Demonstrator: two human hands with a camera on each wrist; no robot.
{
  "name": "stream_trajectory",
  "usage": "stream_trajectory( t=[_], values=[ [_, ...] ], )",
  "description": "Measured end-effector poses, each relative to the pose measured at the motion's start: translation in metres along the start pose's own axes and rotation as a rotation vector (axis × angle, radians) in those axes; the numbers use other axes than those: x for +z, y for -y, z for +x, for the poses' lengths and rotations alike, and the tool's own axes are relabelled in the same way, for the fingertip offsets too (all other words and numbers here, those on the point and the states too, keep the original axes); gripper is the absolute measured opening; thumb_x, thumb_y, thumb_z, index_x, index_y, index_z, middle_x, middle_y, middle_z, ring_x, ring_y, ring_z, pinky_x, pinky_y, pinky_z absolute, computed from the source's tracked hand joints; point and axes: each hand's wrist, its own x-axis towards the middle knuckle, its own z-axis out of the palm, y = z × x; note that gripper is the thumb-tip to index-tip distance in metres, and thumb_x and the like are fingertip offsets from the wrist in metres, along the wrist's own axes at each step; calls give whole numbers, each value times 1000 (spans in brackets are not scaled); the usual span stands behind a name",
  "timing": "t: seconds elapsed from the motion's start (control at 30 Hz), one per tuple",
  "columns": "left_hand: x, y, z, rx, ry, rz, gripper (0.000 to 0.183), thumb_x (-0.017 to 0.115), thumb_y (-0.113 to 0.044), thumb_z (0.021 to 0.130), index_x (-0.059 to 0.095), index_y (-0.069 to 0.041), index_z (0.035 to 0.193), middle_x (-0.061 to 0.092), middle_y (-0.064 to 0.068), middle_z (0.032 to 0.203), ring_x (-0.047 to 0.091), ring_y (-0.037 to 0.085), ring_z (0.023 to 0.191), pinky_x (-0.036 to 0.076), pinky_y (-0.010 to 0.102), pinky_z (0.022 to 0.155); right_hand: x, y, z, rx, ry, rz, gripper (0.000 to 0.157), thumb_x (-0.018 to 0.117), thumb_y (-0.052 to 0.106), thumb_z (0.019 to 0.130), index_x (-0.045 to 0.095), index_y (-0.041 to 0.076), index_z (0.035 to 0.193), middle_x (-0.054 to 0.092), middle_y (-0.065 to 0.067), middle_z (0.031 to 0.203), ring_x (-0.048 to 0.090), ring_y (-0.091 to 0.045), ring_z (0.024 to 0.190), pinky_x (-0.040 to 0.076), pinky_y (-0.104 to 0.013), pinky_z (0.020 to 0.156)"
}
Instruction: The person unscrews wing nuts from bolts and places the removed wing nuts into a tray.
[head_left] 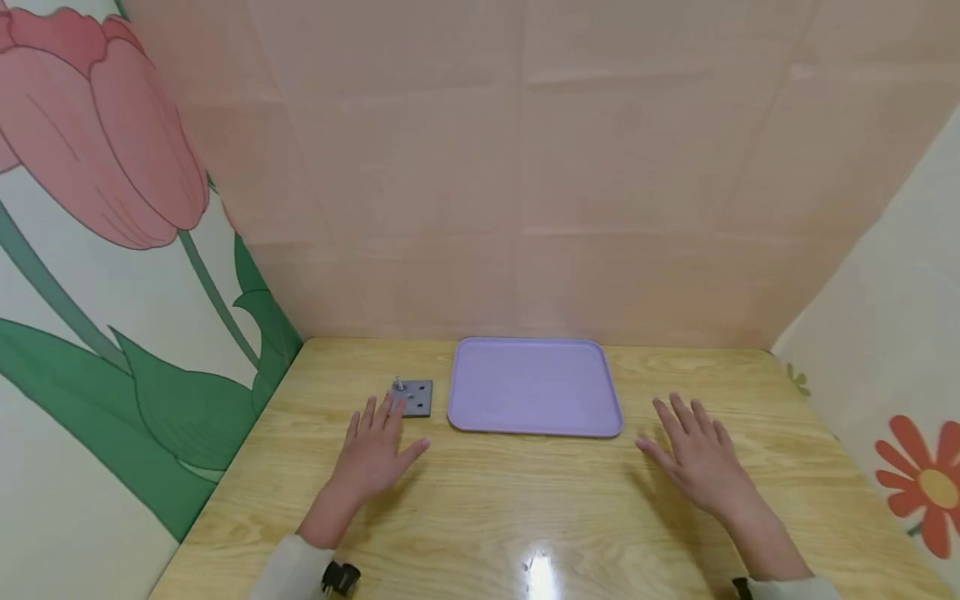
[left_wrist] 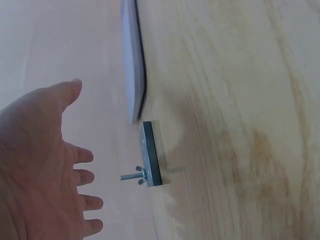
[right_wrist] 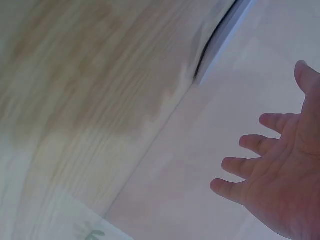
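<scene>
A small dark grey square plate [head_left: 420, 400] with several holes lies on the wooden table, left of a lilac tray [head_left: 536, 388]. From one corner of the plate rises a bolt with a wing nut [left_wrist: 141, 175], clearly seen in the left wrist view. My left hand [head_left: 372, 457] hovers with spread fingers just in front of the plate, its fingertips overlapping the plate in the head view. Over the table to the right of the tray, my right hand [head_left: 701, 467] is held with fingers spread, holding nothing. The left hand holds nothing either.
The wooden table [head_left: 480, 508] meets a pinkish-beige backdrop [head_left: 517, 167] behind the tray. A tulip-printed panel [head_left: 112, 167] borders the left side, and a white panel with a red flower [head_left: 930, 483] stands on the right.
</scene>
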Motion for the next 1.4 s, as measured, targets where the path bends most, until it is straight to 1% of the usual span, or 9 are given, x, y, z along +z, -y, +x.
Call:
stream_trajectory(
  t=[0.13, 0.23, 0.47, 0.63, 0.77, 0.87, 1.0, 1.17, 1.4],
  values=[
    [-1, 3, 5, 3, 1, 2, 87, 48, -65, 98, 28, -5, 159, 18, 19, 167, 11, 45, 153, 12, 64, 121, 3, 5, 4, -24, -11, -2, 78, 51, 50, 103, 27, 1, 158, 20, -34, 160, 12, -60, 144, 9, -79, 110],
    [-2, 6, 8, 6, -5, -3, 89, 52, -63, 97, 28, -3, 158, 20, 20, 166, 14, 45, 152, 15, 64, 121, 4, 9, 8, -36, -9, -8, 78, 52, 50, 102, 28, 0, 157, 21, -34, 160, 15, -60, 144, 12, -79, 110],
    [-5, 18, 15, 28, -28, -26, 88, 65, -53, 95, 31, 2, 156, 29, 26, 161, 26, 46, 148, 26, 60, 119, 7, 17, 16, -52, 3, -9, 78, 54, 51, 101, 31, 1, 156, 23, -33, 159, 17, -59, 144, 15, -77, 110],
    [-7, 28, 22, 24, 3, -85, 90, 71, -46, 92, 30, 3, 156, 29, 27, 161, 29, 46, 146, 30, 61, 116, 11, 21, 20, -61, 4, -13, 79, 55, 52, 100, 32, 1, 156, 26, -33, 159, 19, -59, 143, 17, -77, 110],
    [-6, 35, 31, 23, 30, -95, 92, 73, -45, 91, 29, 4, 155, 28, 28, 160, 29, 47, 146, 32, 61, 115, 13, 24, 23, -74, 3, -6, 80, 56, 52, 100, 31, 2, 157, 26, -33, 159, 20, -59, 143, 17, -77, 110],
    [-5, 38, 38, 10, 51, -118, 93, 74, -44, 90, 29, 4, 155, 28, 28, 160, 29, 48, 145, 32, 61, 115, 13, 26, 24, -78, 10, 1, 79, 55, 52, 101, 30, 3, 158, 24, -32, 160, 19, -58, 144, 16, -77, 110],
    [-6, 41, 46, -41, 90, -168, 95, 75, -43, 90, 26, 2, 157, 25, 26, 162, 26, 46, 148, 29, 60, 117, 16, 29, 26, -83, 22, 12, 79, 54, 52, 101, 30, 2, 157, 24, -32, 160, 18, -58, 144, 16, -77, 111],
    [-5, 43, 53, -94, 129, -184, 98, 77, -43, 88, 23, -2, 159, 23, 23, 164, 24, 44, 149, 27, 59, 118, 21, 35, 29, -91, 36, 30, 79, 56, 51, 100, 31, 1, 156, 25, -30, 160, 18, -57, 145, 17, -76, 112],
    [-5, 46, 61, -145, 165, -272, 102, 81, -40, 85, 22, -3, 159, 23, 24, 164, 21, 45, 149, 26, 61, 118, 25, 47, 34, -125, 13, 36, 76, 60, 47, 99, 35, 1, 154, 32, -31, 157, 25, -58, 142, 22, -76, 110]
  ],
)
